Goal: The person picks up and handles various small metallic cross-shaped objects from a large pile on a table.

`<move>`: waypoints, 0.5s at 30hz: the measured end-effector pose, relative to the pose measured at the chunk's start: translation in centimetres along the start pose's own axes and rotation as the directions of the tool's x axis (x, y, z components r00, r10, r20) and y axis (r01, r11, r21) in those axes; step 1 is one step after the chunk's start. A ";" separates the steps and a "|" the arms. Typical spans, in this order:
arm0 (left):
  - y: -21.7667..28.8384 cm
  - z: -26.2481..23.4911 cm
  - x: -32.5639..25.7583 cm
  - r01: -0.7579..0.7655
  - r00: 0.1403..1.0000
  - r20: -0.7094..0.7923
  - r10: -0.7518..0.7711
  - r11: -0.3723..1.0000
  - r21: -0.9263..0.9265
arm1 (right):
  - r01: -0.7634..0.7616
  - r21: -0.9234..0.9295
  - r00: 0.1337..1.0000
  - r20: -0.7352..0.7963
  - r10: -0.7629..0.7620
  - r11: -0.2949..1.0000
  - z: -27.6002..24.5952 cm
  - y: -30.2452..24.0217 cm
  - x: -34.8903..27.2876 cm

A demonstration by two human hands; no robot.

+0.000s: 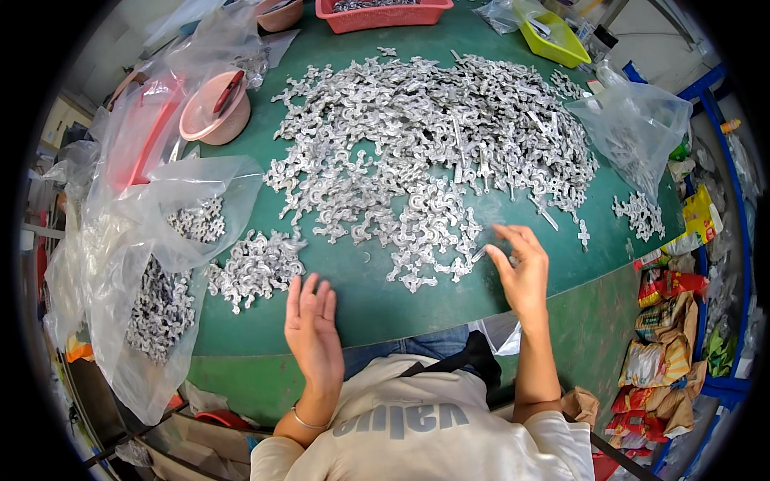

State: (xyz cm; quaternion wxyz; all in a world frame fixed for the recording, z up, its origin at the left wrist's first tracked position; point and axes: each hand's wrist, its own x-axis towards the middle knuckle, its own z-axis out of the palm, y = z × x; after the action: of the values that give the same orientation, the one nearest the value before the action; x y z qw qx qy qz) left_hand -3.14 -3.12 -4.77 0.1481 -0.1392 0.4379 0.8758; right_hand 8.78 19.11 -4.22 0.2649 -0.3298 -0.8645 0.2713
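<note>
A broad heap of small silver metal castings (385,136), many cross-shaped, spreads over the green table (377,309). My right hand (523,272) hovers at the heap's near right edge, thumb and forefinger apart. Close to its thumb tip lies a slim metal piece (480,255); whether they touch, I cannot tell. My left hand (313,329) is at the table's near edge with its fingers stretched out, holding nothing. Just beyond and left of its fingertips sits a smaller pile of the castings (257,267).
Clear plastic bags (160,309) with castings inside lie along the left side. A pink bowl (216,120) holds a red-handled tool. Red (385,18) and yellow-green (553,36) baskets stand at the back. Another bag (634,120) and a small pile (639,216) are at right.
</note>
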 end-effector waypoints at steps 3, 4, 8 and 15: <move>-0.6 -0.3 -0.7 0.094 0.972 0.205 -0.118 0.988 0.121 | 0.020 -0.147 0.999 0.047 -0.013 0.989 1.5 -0.3 0.7; -0.9 -0.4 -0.9 0.125 0.940 0.293 -0.176 0.975 0.184 | 0.003 -0.200 0.997 0.076 0.013 0.980 1.7 -0.2 0.9; -1.0 0.0 -1.5 0.131 0.834 0.451 -0.319 0.908 0.399 | 0.053 -0.123 0.999 0.014 -0.052 0.991 1.8 0.5 1.1; -1.4 0.5 -1.6 0.137 0.752 0.530 -0.392 0.879 0.456 | 0.067 0.081 0.978 -0.201 -0.049 0.994 1.6 1.8 0.6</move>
State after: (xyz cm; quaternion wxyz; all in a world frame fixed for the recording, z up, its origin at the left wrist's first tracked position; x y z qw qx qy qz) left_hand -1.16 -2.14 -4.86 0.4301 0.1197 0.5066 0.7375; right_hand 8.17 20.18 -6.34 0.3718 -0.3180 -0.8304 0.2667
